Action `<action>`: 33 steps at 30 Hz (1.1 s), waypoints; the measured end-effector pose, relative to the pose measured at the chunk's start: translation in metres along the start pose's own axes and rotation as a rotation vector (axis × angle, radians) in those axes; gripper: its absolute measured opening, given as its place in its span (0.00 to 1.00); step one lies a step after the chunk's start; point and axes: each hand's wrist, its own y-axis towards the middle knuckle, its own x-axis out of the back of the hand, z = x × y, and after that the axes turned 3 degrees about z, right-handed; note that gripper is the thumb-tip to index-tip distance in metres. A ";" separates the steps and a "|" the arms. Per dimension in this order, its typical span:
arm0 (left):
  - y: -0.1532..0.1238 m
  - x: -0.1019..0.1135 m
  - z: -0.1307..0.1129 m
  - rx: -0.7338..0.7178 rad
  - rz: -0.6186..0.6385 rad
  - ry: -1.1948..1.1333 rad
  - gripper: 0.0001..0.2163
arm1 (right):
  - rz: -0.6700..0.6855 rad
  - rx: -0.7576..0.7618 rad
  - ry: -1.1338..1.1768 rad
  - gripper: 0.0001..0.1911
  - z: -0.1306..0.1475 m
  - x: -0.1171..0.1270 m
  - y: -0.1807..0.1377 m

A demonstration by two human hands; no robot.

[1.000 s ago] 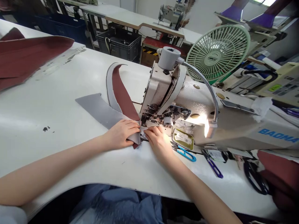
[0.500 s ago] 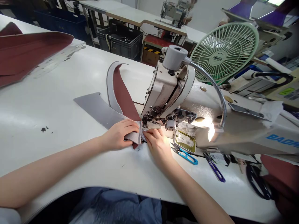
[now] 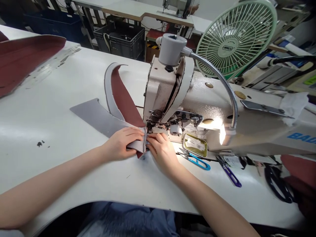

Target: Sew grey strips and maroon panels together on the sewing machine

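Note:
My left hand [image 3: 122, 143] lies on a grey and maroon fabric strip [image 3: 103, 116], fingers pressing its end flat just left of the needle area of the sewing machine [image 3: 170, 98]. My right hand [image 3: 161, 150] pinches the strip's edge right in front of the presser foot, fingers together. The strip fans out to the left in two tails, one grey, one curved with a maroon face [image 3: 120, 97].
Blue thread snips [image 3: 196, 160], a small green tin [image 3: 195, 144] and purple snips [image 3: 230, 174] lie right of my hands. A lamp on a gooseneck [image 3: 223, 133] and a green fan [image 3: 237, 36] stand behind. Maroon fabric [image 3: 22, 56] lies far left; dark scissors [image 3: 280, 184] sit at right.
The view has shifted slightly, and both hands have nudged the strip's end a little closer under the presser foot. Grip and hand shapes stay much the same.

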 end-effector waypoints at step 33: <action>0.003 0.010 0.010 -0.109 0.176 0.116 0.19 | 0.046 -0.049 -0.080 0.05 0.000 0.006 -0.002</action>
